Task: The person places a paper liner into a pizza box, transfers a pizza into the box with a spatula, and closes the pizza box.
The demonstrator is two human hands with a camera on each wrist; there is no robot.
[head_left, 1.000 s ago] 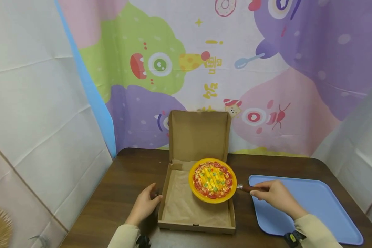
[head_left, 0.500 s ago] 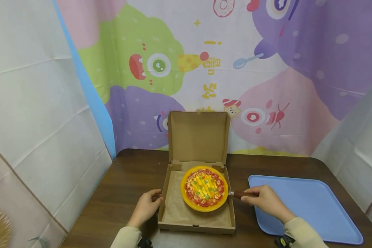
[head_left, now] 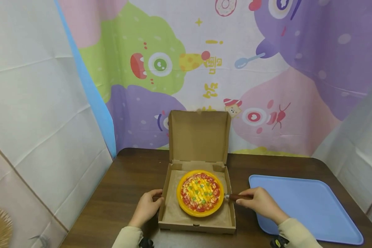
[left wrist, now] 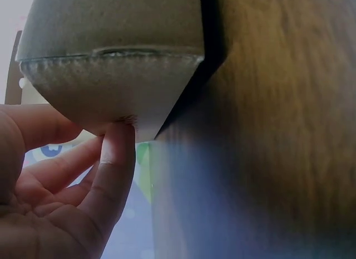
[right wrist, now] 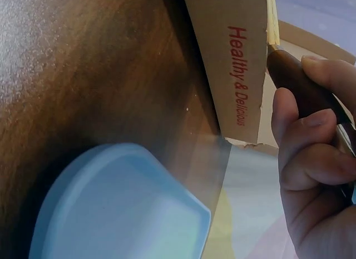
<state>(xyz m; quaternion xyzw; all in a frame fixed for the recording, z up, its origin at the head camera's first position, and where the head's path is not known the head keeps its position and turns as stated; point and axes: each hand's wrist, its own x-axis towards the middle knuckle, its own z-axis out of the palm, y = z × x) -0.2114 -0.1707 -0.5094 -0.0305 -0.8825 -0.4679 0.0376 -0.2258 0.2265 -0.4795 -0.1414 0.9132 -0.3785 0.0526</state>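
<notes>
A toy-like pizza (head_left: 200,193) with a yellow rim lies over the brown pizza box (head_left: 196,226), above its paper lining (head_left: 170,213); whether it touches the lining I cannot tell. From its right side sticks out a pizza server's wooden handle (head_left: 240,197) with a metal neck; the blade is hidden under the pizza. My right hand (head_left: 261,203) grips this handle, fingers curled round it in the right wrist view. My left hand (head_left: 146,208) holds the box's left wall, thumb (left wrist: 117,145) against the cardboard and index finger at its edge.
The box lid (head_left: 199,136) stands upright at the back. A blue tray (head_left: 307,206) lies right of the box, partly beneath my right forearm. The dark wooden table (head_left: 127,175) ends at a cartoon-printed curtain (head_left: 186,75).
My right hand has moved left and toward me, bringing the pizza on the server lower over the box's middle. My left hand has come closer against the box wall.
</notes>
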